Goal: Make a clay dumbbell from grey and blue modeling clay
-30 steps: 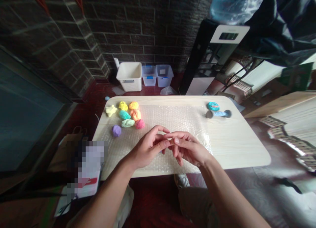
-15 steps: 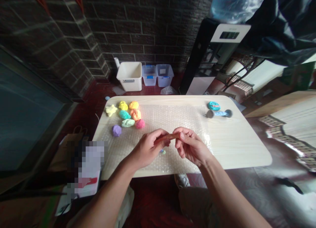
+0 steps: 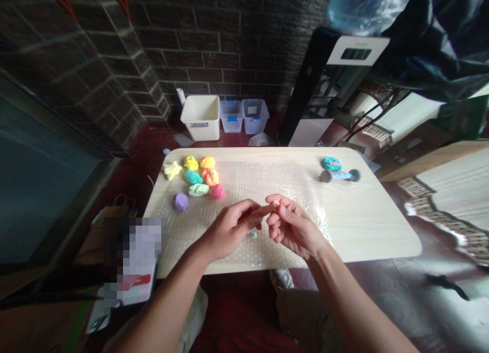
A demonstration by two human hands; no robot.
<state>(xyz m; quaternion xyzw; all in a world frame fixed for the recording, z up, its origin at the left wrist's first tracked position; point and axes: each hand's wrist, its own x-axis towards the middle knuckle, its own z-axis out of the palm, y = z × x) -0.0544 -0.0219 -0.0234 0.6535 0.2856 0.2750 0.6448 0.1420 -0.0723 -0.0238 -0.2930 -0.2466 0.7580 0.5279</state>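
Observation:
My left hand [image 3: 237,225] and my right hand [image 3: 292,223] meet above the bubble wrap [image 3: 260,177], fingers curled and pinching. Between their fingertips runs a thin tan-reddish strip; whether it is a held piece or partly a finger I cannot make out. Below them on the wrap lie small blue and green bits [image 3: 252,234]. Nearest on the left are modelling-clay lumps: a purple one [image 3: 181,201], a pink one [image 3: 217,191], a pale green one [image 3: 198,190], an orange one [image 3: 210,177] and a teal one [image 3: 193,177].
Farther left sit a pale yellow clay star [image 3: 172,170] and more yellow lumps [image 3: 191,163]. At the table's [image 3: 376,220] right rear are a blue clay lump [image 3: 331,163] and a dumbbell-shaped thing [image 3: 340,175]. Bins [image 3: 200,131] and a water dispenser [image 3: 311,131] stand behind.
My right fingers have shifted slightly left and closer to my left hand. Less of the reddish strip shows between them. The clay lumps stay in place.

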